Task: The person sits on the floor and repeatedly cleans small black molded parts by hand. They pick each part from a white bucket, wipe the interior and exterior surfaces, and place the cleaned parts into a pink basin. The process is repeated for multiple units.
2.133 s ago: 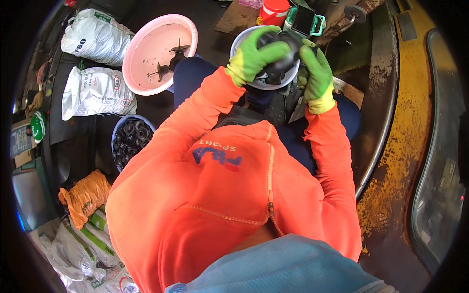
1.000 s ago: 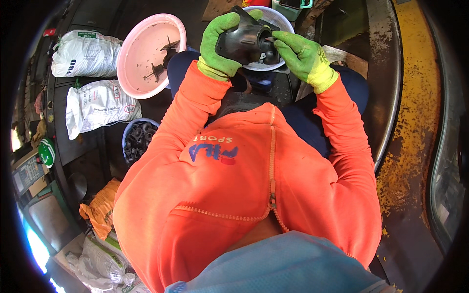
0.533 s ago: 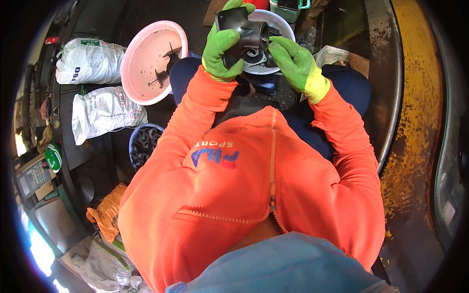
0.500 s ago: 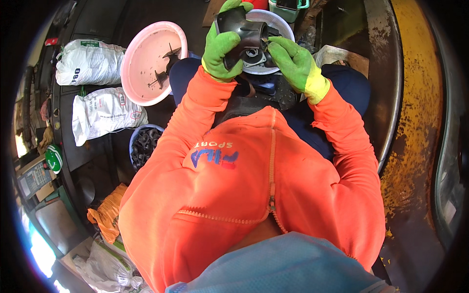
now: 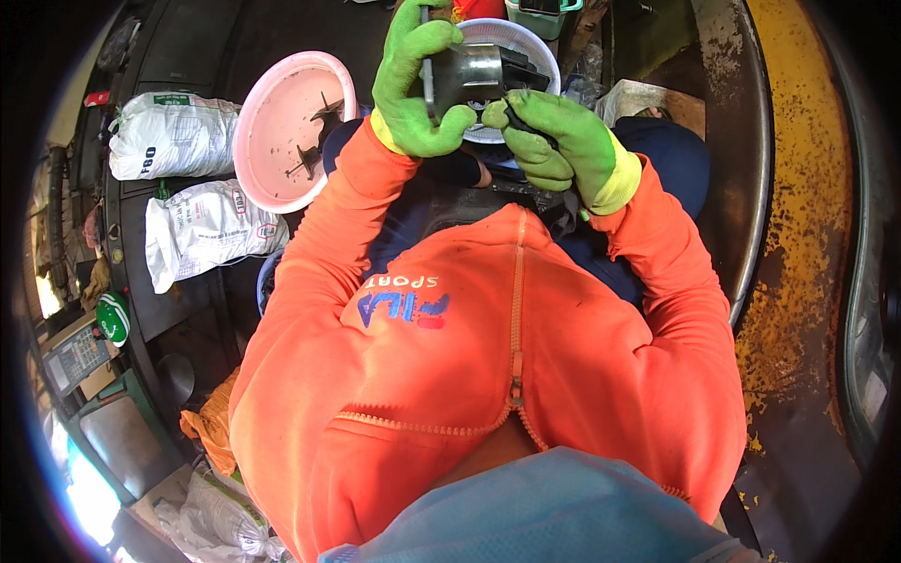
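Observation:
A black plastic part [image 5: 472, 71] with a shiny round body and a flat flange at its left end is held up in front of me. My left hand [image 5: 413, 89], in a green glove, is closed round the flange end, thumb below and fingers above. At the part's lower right edge is my gloved right hand [image 5: 552, 141], its fingers pinched together. Something small and dark shows between those fingers, too hidden to name. Behind the part stands a white basket [image 5: 537, 39], mostly covered by the part and my hands.
To the left lies a pink basin [image 5: 267, 127] with dark branched pieces in it. Two white sacks [image 5: 178, 136] stand beside it. A teal container [image 5: 554, 21] sits at the far side. A yellow, rust-worn metal beam [image 5: 798, 235] runs along the right.
The black part has turned so its flange faces left and its round body lies sideways. My right hand has shifted slightly down, with its fingers more curled.

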A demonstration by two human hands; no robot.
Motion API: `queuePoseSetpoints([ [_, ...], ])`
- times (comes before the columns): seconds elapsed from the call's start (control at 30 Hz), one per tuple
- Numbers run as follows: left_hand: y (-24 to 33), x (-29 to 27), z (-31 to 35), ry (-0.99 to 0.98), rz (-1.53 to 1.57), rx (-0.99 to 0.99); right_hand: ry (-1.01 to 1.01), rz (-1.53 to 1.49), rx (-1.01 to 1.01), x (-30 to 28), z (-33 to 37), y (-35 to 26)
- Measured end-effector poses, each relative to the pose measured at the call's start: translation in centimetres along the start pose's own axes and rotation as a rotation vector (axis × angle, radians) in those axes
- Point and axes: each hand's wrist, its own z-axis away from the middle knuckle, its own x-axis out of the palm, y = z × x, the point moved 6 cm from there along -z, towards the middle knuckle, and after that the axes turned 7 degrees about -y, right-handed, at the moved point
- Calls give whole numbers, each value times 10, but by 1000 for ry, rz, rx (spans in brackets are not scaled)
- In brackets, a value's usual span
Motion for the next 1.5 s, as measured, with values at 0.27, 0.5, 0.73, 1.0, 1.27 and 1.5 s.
queuePoseSetpoints([
  [0.27, -7, 11, 6, 150, 331, -179, 230, 399, -292, -28, -10, -38],
  [0.5, -16, 43, 35, 320, 1138, -634, 198, 1300, -976, -18, -1, -59],
  [0.73, -28, 68, 73, 442, 1583, -1054, 221, 1465, -723, -17, -14, -48],
  [1.0, -30, 46, 59, 570, 1540, -1013, 232, 1493, -681, -26, -13, -42],
  [1.27, -15, 42, 36, 547, 1549, -904, 249, 1547, -825, -19, -6, -40],
  [1.5, -8, 27, 29, 488, 1298, -890, 220, 1453, -762, -12, -4, -34],
])
